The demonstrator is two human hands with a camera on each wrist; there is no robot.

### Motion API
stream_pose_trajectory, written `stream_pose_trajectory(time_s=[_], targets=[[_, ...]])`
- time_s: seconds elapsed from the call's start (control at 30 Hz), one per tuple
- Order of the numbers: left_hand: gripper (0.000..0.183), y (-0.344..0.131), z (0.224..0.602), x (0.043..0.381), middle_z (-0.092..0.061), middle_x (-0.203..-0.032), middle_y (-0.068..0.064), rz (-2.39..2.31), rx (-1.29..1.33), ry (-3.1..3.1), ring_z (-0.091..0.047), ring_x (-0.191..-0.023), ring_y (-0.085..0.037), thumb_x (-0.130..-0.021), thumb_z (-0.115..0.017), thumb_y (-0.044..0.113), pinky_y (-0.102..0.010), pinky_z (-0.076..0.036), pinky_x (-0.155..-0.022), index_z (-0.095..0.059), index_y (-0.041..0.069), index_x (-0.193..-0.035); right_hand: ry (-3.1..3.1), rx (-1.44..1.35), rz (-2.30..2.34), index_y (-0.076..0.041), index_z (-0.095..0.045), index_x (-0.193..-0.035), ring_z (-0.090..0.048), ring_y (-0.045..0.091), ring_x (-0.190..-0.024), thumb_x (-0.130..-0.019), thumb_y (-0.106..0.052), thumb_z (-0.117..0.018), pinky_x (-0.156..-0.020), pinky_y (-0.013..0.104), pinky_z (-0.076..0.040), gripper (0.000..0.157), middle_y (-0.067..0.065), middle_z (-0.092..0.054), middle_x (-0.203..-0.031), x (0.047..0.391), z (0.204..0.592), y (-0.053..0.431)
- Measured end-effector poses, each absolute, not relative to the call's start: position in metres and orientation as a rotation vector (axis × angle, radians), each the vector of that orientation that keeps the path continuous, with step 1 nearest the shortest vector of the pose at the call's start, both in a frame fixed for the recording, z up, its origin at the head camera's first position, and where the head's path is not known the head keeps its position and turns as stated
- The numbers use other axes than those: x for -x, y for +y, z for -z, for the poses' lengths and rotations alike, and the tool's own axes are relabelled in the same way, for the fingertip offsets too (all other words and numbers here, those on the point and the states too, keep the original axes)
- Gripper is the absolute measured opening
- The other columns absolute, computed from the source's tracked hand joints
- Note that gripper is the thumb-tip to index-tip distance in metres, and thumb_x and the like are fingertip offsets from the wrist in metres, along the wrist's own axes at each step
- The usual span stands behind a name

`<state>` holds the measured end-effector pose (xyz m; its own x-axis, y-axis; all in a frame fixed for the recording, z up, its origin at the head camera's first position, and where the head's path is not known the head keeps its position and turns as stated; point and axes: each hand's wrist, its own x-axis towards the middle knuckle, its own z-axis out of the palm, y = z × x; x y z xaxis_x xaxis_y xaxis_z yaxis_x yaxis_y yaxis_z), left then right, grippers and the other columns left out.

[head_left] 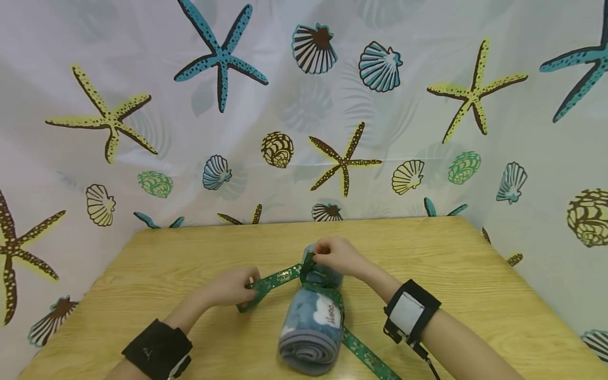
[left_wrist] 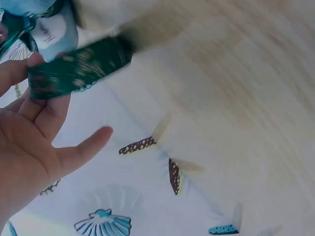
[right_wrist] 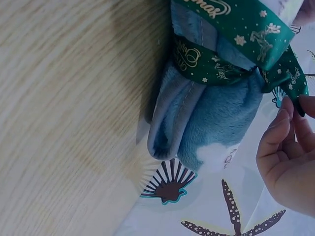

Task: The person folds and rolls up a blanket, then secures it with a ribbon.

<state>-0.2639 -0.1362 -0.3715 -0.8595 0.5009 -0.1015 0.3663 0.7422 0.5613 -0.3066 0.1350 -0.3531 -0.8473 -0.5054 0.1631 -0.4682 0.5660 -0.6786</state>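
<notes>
A rolled blue plush blanket [head_left: 309,316] with grey edging and a white lettered patch lies lengthwise on the table. Around its middle goes a green ribbon [head_left: 280,277] printed with gold and white figures, cinching the roll. My left hand [head_left: 233,287], left of the roll, holds one length of that ribbon between its fingers; the left wrist view shows the thumb standing away from it. Over the far half of the blanket, my right hand [head_left: 342,256] pinches another part of the ribbon between thumb and fingertips, close to the crossing, as the right wrist view also shows.
The light wooden table [head_left: 190,253] is backed by a white curtain [head_left: 266,190] printed with starfish and shells, which also hangs at both sides. A loose ribbon tail [head_left: 370,356] runs from the roll toward the near right. Dark bands wrap both wrists.
</notes>
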Motion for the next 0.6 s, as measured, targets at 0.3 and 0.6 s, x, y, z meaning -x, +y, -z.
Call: stream_pose_trajectory(time_s=[0.3, 0.6], targets=[[0.051, -0.144, 0.346, 0.222, -0.061, -0.076, -0.015, -1.129, -0.596, 2.327, -0.06, -0.053, -0.027, -0.085, -0.062, 0.004, -0.034, -0.048, -0.06, -0.043, 0.002, -0.132, 2.701, 0.839, 1.171, -0.004, -0.065, -0.09, -0.052, 0.012, -0.072, -0.089, -0.011, -0.058, -0.064, 0.028, -0.044, 0.009, 0.0, -0.061, -0.082, 0.307, 0.351, 0.135], [0.035, -0.084, 0.331, 0.181, -0.058, -0.091, -0.006, -1.279, -0.879, 1.948, -0.059, -0.078, -0.01, -0.089, -0.057, 0.001, -0.022, -0.048, -0.071, -0.052, -0.001, -0.124, 2.707, 0.858, 1.179, -0.005, -0.065, -0.088, -0.052, 0.012, -0.072, -0.089, -0.011, -0.058, -0.064, 0.028, -0.044, 0.008, 0.0, -0.06, -0.08, 0.311, 0.35, 0.133]])
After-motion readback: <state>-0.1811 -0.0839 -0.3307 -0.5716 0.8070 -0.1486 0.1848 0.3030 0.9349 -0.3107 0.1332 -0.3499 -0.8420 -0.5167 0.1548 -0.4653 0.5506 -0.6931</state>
